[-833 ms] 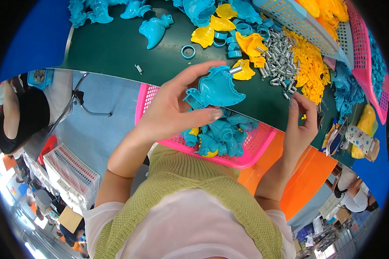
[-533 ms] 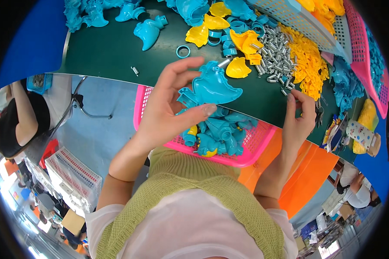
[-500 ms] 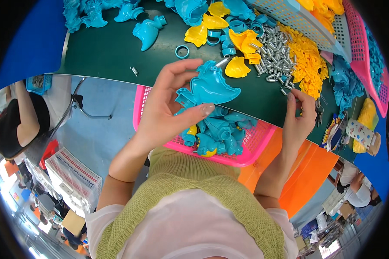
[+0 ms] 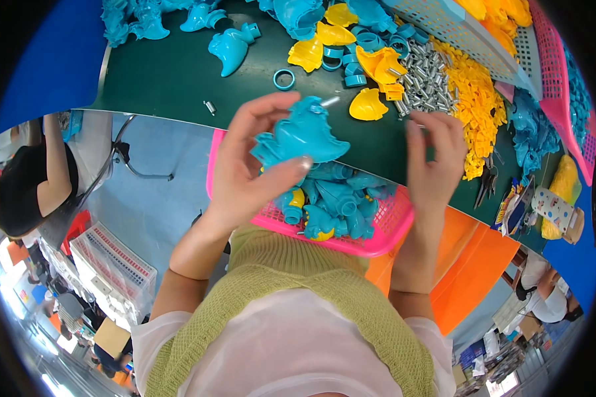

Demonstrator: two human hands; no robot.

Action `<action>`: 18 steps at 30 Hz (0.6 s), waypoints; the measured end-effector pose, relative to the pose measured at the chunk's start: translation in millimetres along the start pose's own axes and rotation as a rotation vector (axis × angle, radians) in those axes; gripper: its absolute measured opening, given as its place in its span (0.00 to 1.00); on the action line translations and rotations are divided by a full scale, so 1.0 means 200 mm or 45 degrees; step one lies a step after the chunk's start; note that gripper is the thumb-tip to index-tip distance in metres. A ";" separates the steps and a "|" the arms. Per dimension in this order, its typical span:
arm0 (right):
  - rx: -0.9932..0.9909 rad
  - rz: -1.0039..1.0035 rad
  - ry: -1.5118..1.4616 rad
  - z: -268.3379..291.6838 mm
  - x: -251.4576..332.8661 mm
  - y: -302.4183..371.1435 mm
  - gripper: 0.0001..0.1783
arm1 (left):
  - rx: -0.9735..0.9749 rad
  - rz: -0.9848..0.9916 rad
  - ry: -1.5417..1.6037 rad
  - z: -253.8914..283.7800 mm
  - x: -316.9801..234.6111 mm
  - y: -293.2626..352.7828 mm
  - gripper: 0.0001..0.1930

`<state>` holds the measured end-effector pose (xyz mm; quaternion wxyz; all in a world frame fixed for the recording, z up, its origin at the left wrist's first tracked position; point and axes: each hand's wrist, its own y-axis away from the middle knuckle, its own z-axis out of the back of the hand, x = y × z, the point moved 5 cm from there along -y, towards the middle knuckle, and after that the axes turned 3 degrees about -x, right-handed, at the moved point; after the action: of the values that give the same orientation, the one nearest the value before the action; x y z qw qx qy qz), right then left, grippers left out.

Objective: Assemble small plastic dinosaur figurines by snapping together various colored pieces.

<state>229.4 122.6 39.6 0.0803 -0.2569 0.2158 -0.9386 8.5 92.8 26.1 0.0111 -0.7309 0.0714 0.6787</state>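
Note:
My left hand [image 4: 245,159] holds a blue plastic shell half [image 4: 301,135] with a jagged edge, thumb below and fingers behind, over the table's near edge. My right hand [image 4: 437,155] is closed, thumb and forefinger together, at the near side of the heap of small metal cylinders [image 4: 430,76]. A sliver of a metal cylinder [image 4: 422,126] shows at its fingertips, mostly hidden. Beneath my hands sits a pink basket [image 4: 391,241] with several blue and yellow assembled pieces [image 4: 334,198]. Beyond the shell lie a yellow shell part [image 4: 368,104] and a blue ring [image 4: 284,80].
On the green table [image 4: 165,79] are a heap of small yellow parts [image 4: 477,99], blue shells [image 4: 232,49] and a stray metal cylinder [image 4: 209,107]. A grey perforated basket [image 4: 470,49] and a pink basket [image 4: 556,79] stand at the right. Scissors [image 4: 487,182] lie near the right edge.
My right hand has moved left from the near edge of the cylinder heap, its fingers drawn together. My left hand has tilted the blue shell and shifted it slightly left.

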 end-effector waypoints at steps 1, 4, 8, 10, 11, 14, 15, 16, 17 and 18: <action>0.047 0.088 -0.030 -0.03 0.08 -0.01 0.07 | -0.120 0.040 0.071 0.04 0.01 0.01 0.30; 0.144 0.254 -0.163 -0.14 0.20 0.01 0.09 | -0.312 0.016 0.260 0.09 -0.01 0.01 0.28; 0.183 0.336 -0.213 -0.23 0.28 -0.01 0.11 | -0.500 -0.059 0.333 0.18 -0.02 0.00 0.28; 0.217 0.378 -0.208 -0.28 0.32 -0.02 0.13 | -0.518 -0.123 0.378 0.21 -0.03 0.01 0.28; 0.285 0.375 -0.188 -0.31 0.34 -0.01 0.16 | -0.520 -0.124 0.378 0.22 -0.03 0.02 0.28; 0.252 0.447 -0.044 -0.32 0.40 -0.04 0.20 | -0.536 -0.110 0.362 0.22 -0.01 0.04 0.28; 0.252 0.451 -0.043 -0.33 0.39 -0.05 0.20 | -0.545 -0.092 0.351 0.22 -0.01 0.04 0.28; 0.250 0.405 0.035 -0.34 0.35 -0.07 0.22 | -0.553 -0.074 0.340 0.22 -0.01 0.04 0.28; 0.246 0.357 0.117 -0.35 0.32 -0.08 0.24 | -0.551 -0.077 0.344 0.22 -0.01 0.04 0.28; 0.244 0.359 0.121 -0.34 0.32 -0.08 0.24 | -0.539 -0.067 0.321 0.22 -0.01 0.04 0.28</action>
<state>138.5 145.3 21.9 0.2249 -0.1708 0.1630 -0.9454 -36.1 90.9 25.3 -0.1336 -0.7975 -0.0907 0.5814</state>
